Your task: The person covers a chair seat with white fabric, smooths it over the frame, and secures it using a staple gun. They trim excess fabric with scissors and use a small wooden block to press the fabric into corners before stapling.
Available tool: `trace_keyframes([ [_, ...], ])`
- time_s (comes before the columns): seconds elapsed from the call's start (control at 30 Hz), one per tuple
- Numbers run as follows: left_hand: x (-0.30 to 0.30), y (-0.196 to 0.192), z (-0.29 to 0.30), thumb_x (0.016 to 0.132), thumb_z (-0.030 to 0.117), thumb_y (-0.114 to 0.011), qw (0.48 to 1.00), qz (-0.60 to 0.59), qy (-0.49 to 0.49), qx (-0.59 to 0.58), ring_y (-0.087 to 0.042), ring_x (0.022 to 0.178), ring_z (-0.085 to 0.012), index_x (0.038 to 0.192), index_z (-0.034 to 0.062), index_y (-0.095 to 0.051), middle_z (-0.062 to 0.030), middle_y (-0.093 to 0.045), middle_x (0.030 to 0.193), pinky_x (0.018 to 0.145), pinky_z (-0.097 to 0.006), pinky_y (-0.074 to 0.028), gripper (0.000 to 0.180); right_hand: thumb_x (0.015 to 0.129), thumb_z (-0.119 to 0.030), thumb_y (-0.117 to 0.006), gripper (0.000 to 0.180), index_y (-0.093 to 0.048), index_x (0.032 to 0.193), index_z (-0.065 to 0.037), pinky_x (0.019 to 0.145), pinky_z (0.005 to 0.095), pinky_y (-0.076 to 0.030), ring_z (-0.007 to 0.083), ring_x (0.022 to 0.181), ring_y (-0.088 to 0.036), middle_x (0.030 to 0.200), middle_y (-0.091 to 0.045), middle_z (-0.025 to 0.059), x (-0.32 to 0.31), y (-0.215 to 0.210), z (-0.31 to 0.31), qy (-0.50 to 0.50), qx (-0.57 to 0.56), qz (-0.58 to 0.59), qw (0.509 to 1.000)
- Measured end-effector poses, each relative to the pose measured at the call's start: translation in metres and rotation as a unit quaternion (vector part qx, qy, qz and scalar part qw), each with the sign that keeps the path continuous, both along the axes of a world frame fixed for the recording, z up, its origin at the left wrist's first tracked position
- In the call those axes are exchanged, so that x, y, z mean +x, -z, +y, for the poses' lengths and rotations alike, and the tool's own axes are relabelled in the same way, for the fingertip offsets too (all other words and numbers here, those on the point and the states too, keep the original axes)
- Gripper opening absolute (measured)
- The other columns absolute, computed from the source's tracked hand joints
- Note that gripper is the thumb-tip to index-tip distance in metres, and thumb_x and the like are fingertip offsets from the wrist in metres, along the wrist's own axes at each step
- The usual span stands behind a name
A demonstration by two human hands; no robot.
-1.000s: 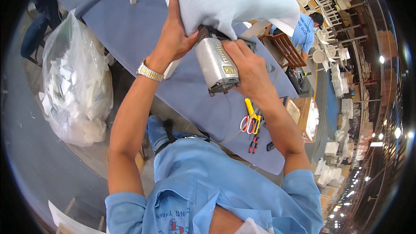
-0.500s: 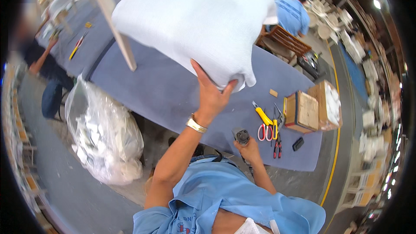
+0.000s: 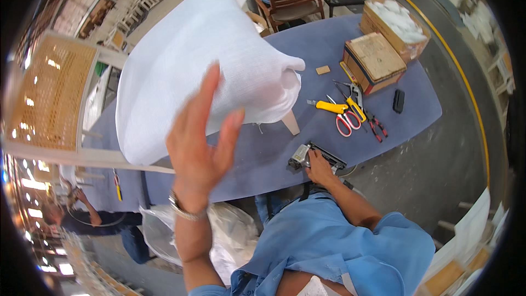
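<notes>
A chair with a woven cane back (image 3: 46, 96) lies tipped on the table, its seat (image 3: 186, 60) covered in white ribbed fabric. At the corner towards the tools the fabric is folded and bunched, and a pale chair leg (image 3: 291, 123) shows below it. My left hand (image 3: 196, 151), slightly blurred, is raised in front of the seat with fingers spread and nothing in them. My right hand (image 3: 322, 169) grips a grey staple gun (image 3: 299, 157) at the table's near edge; part of its handle is hidden by the fingers.
The blue-grey table (image 3: 246, 170) bears a yellow cutter (image 3: 331, 107), red-handled scissors (image 3: 344, 126), pliers (image 3: 377, 127), a black object (image 3: 398, 101) and a cardboard box (image 3: 375, 60). A bag of scraps (image 3: 233, 230) stands below. Co-workers sit beyond the table and at the left.
My left hand has let go of the fabric corner and opened. The chair has turned, bringing its cane back into view. The staple gun has tilted over sideways. My view has swung round.
</notes>
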State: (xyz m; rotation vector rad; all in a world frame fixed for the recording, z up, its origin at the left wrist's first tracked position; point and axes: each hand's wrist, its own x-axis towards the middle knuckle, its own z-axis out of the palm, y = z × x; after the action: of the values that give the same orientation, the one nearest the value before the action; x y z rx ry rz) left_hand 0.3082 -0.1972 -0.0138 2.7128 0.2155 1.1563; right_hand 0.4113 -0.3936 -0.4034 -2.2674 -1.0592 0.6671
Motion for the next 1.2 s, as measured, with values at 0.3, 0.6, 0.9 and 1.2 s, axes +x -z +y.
trace_keyframes([
  [0.3, 0.092, 0.019, 0.043, 0.093, 0.062, -0.055, 0.903, 0.275, 0.030, 0.328, -0.031, 0.147, -0.0413, 0.154, 0.0224, -0.041, -0.0132, -0.033, 0.161, 0.110, -0.070, -0.026, 0.074, 0.079, -0.012, -0.074, 0.066, -0.045, 0.136, 0.003, 0.094, 0.0489, -0.052, 0.0416, 0.114, -0.060, 0.127, -0.054, 0.0226, -0.070, 0.016, 0.029, 0.035, 0.048, 0.055, 0.997],
  [0.6, 0.091, 0.040, 0.034, 0.080, 0.051, -0.078, 0.890, 0.267, -0.011, 0.370, -0.031, 0.146, -0.0448, 0.158, 0.0291, -0.029, -0.0097, -0.027, 0.164, 0.102, -0.076, -0.033, 0.095, 0.078, -0.010, -0.077, 0.054, -0.059, 0.127, 0.002, 0.092, 0.0382, -0.053, 0.0365, 0.107, -0.067, 0.114, -0.068, 0.0206, -0.085, -0.115, 0.034, 0.214, 0.385, 0.235, 0.867],
  [0.9, 0.096, 0.043, 0.036, 0.075, 0.033, -0.086, 0.888, 0.281, -0.008, 0.363, -0.033, 0.145, -0.0452, 0.158, 0.0270, -0.026, -0.0129, -0.031, 0.162, 0.100, -0.076, -0.036, 0.103, 0.063, -0.008, -0.079, 0.052, -0.066, 0.112, 0.001, 0.077, 0.0358, -0.054, 0.0353, 0.086, -0.068, 0.101, -0.069, 0.0168, -0.003, -0.174, 0.050, 0.185, 0.548, -0.073, 0.812],
  [1.2, 0.096, 0.042, 0.034, 0.071, 0.026, -0.087, 0.884, 0.304, -0.021, 0.355, -0.033, 0.146, -0.0429, 0.158, 0.0253, -0.028, -0.0120, -0.031, 0.162, 0.105, -0.073, -0.034, 0.105, 0.062, -0.009, -0.080, 0.060, -0.065, 0.120, -0.002, 0.079, 0.0374, -0.054, 0.0356, 0.089, -0.067, 0.104, -0.069, 0.0166, 0.015, -0.177, 0.055, 0.118, 0.486, -0.016, 0.866],
])
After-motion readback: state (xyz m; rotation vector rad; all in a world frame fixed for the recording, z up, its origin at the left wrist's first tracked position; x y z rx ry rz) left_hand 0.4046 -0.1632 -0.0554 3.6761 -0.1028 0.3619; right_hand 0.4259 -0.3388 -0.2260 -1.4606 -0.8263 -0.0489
